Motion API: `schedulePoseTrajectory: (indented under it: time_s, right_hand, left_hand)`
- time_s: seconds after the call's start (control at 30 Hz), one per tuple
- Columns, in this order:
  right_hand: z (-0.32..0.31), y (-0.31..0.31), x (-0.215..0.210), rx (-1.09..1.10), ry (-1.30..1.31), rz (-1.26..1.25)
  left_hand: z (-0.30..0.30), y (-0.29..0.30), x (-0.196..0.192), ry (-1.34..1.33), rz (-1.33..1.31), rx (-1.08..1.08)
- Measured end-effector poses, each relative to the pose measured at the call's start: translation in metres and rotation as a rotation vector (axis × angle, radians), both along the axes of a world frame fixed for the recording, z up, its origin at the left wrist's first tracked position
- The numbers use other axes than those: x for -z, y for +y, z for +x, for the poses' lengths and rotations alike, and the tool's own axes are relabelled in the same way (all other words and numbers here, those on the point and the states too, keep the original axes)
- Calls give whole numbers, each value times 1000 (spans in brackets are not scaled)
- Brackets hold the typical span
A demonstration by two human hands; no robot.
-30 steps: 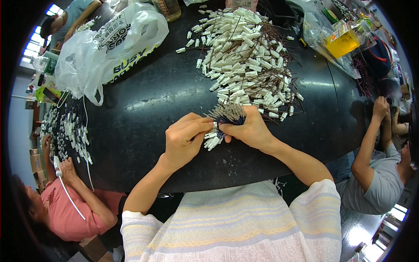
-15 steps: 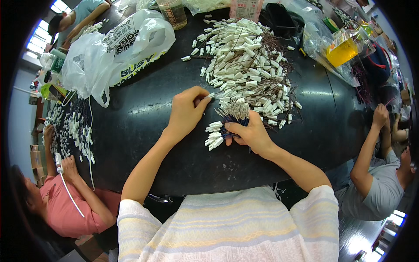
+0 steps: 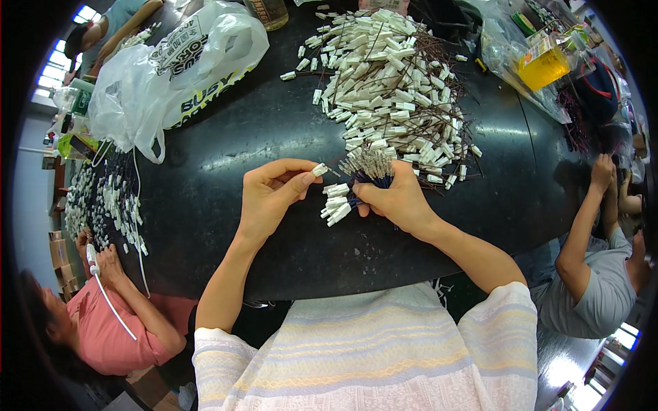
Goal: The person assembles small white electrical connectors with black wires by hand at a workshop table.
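Between thumb and index finger, my left hand (image 3: 269, 197) pinches a small white plastic connector (image 3: 319, 170), its end turned toward the bundle on the right. My right hand (image 3: 399, 201) is closed round a bundle of dark blue wires (image 3: 375, 181). Bare metal terminals (image 3: 368, 163) fan out from the top of that bundle. White connectors (image 3: 336, 205) sit on other wires at its left side. Just beyond my right hand lies a big heap of white connectors (image 3: 384, 82) with brown wires. My palm and fingers hide the middle of the bundle.
A white plastic bag (image 3: 185, 75) lies at the far left of the black table (image 3: 205, 185). At the far right stand a bottle of yellow liquid (image 3: 543, 68) and clear plastic bags. People work on both sides; more connectors (image 3: 116, 198) lie before the person at left.
My left hand has drawn back from the heap, moving left and nearer, with the white connector in its fingers. My right hand keeps its grip on the wire bundle.
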State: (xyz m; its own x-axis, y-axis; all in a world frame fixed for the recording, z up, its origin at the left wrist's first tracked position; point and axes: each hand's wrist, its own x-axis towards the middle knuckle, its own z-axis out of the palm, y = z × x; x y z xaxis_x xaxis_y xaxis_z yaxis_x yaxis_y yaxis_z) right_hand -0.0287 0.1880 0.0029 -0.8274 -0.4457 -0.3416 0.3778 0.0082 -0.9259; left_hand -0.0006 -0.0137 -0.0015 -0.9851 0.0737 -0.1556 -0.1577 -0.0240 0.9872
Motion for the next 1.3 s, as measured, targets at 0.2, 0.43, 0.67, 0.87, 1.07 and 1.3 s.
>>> schedulePoseTrajectory:
  time_s: [0.2, 0.43, 0.67, 0.87, 1.07, 1.3]
  right_hand:
    - [-1, 1, 1, -14, -9, -6]
    - [-1, 0, 0, -26, 15, 15]
    - [1, 1, 4, -2, 40, -41]
    - [4, 1, 9, 6, 98, -109]
    - [3, 0, 9, -12, 119, -105]
    - [1, 0, 6, -64, 139, -31]
  left_hand:
    - [1, -1, 2, 40, -78, -30]
    - [2, 2, 3, 145, -178, -17]
    - [5, 4, 2, 149, -226, 73]
    - [5, 5, -2, 152, -233, 110]
    - [4, 3, 0, 223, -310, 171]
    - [6, 7, 1, 217, -283, 164]
